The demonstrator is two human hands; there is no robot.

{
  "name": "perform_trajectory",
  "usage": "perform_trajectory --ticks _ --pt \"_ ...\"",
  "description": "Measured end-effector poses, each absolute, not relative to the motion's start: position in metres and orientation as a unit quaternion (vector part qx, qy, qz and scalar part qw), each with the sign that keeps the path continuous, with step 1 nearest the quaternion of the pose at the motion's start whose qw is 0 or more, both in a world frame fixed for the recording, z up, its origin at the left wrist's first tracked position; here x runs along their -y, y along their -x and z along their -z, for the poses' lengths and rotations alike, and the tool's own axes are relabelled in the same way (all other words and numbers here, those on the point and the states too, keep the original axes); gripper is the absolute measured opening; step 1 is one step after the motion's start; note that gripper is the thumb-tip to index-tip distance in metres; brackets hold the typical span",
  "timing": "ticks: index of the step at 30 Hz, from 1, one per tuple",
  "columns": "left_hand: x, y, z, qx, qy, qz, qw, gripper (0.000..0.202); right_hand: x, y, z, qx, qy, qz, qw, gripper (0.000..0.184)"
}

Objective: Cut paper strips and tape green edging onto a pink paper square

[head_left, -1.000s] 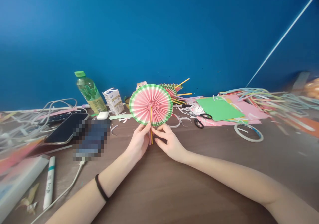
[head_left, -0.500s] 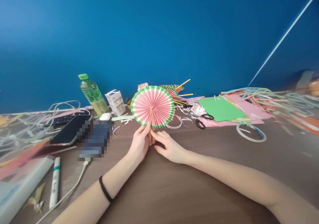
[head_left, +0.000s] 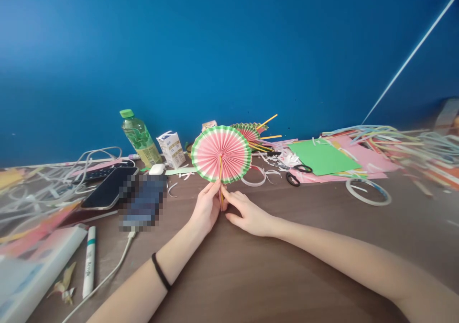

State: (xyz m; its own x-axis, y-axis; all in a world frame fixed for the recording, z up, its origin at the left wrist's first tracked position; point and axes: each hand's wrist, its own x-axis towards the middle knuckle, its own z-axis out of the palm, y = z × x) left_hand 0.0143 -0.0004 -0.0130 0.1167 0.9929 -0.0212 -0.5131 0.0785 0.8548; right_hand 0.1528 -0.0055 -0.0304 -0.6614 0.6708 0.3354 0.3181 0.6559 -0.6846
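Okay, we take the two hands as the clock's middle. Left hand (head_left: 207, 208) pinches the yellow stick (head_left: 220, 167) of a paper fan between thumb and fingers, black band (head_left: 160, 271) on that forearm. Right hand (head_left: 249, 213) has its index fingertip at the stick, thumb apart below; we can't tell whether it grips anything. Pleated paper fan (head_left: 211, 148), pink with white and green edging, is spread into a full round at 12 o'clock, just above the fingertips. Second fan (head_left: 247, 131), partly hidden behind it, at 1. Green sheet (head_left: 324, 158) over pink paper (head_left: 376, 156) near 2. We log carton (head_left: 172, 150) and green-capped bottle (head_left: 141, 141) around 10, dark phone (head_left: 107, 189) at 9, white marker (head_left: 89, 263) lying on the brown tabletop (head_left: 287, 275) at 8. Blue wall (head_left: 229, 50) behind.
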Motion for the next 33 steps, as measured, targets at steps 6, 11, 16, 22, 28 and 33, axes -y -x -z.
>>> perform_trajectory --ticks 6,11,16,22,28,33 --pt "0.0 -0.015 0.015 -0.324 -0.335 -0.589 0.66 0.027 0.004 -0.154 0.032 0.849 0.287 -0.315 0.314 0.068" --pt "-0.001 -0.014 0.014 -0.342 -0.303 -0.594 0.662 0.023 0.004 -0.155 0.029 0.799 0.298 -0.356 0.382 0.049" --pt "-0.002 -0.014 0.012 -0.37 -0.26 -0.614 0.647 0.024 -0.002 -0.156 0.029 0.644 0.358 -0.462 0.493 0.011" --pt "0.009 -0.02 0.008 -0.328 -0.271 -0.561 0.71 0.021 -0.009 -0.151 0.032 0.554 0.274 -0.598 0.51 0.02" --pt "0.016 -0.022 0.008 -0.291 -0.253 -0.529 0.756 0.02 -0.019 -0.151 0.029 0.453 0.261 -0.673 0.524 0.018" --pt "0.019 -0.023 0.011 -0.287 -0.254 -0.479 0.79 0.016 -0.026 -0.158 0.018 0.482 0.234 -0.723 0.437 0.028"
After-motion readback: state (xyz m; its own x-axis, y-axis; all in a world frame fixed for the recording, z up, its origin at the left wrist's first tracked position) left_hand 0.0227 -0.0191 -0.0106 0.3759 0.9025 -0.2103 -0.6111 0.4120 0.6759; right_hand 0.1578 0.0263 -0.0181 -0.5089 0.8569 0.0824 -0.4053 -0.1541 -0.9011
